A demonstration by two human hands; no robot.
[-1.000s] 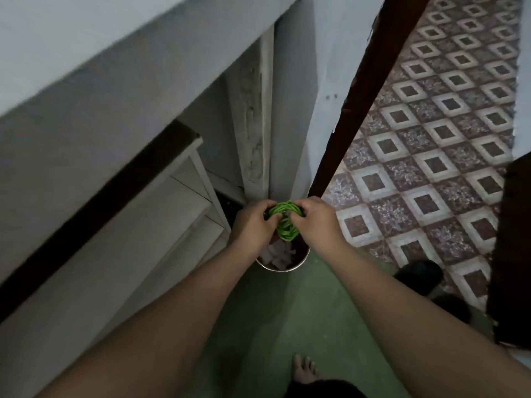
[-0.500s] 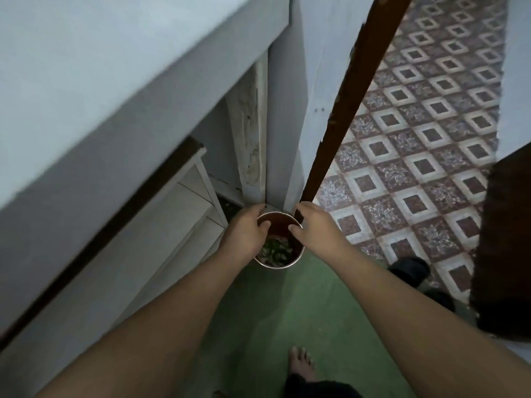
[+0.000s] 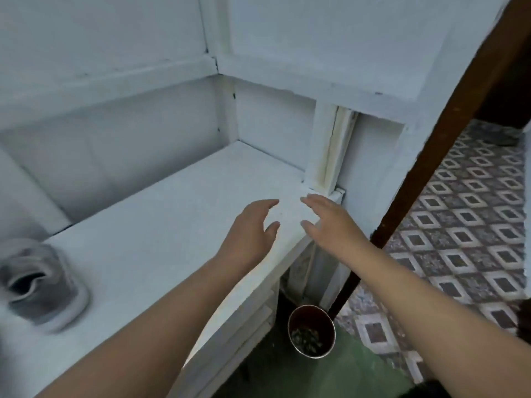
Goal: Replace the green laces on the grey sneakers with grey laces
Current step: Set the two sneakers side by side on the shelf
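So right now both our hands are empty. Left hand (image 3: 253, 228) and right hand (image 3: 330, 222) hang over the right end of the white bench (image 3: 161, 242), fingers loose and spread, gripping nothing, with a small gap between them.

Down on the floor just off the bench's right end sits a little round bin (image 3: 311, 331) with dark stuff in it. We'd guess the green laces are in there, but it's too murky to say for sure. One grey sneaker (image 3: 40, 285) sits at the bench's left edge, heavily blurred, opening facing us. Can't tell if it's laced. The second sneaker and the grey laces aren't in view at all.

What could go wrong: that sneaker is close to the front-left edge, so a careless grab could knock it off. Also, reaching over without looking, since we haven't spotted the grey laces, could mean fumbling around and threading eyelets unevenly.
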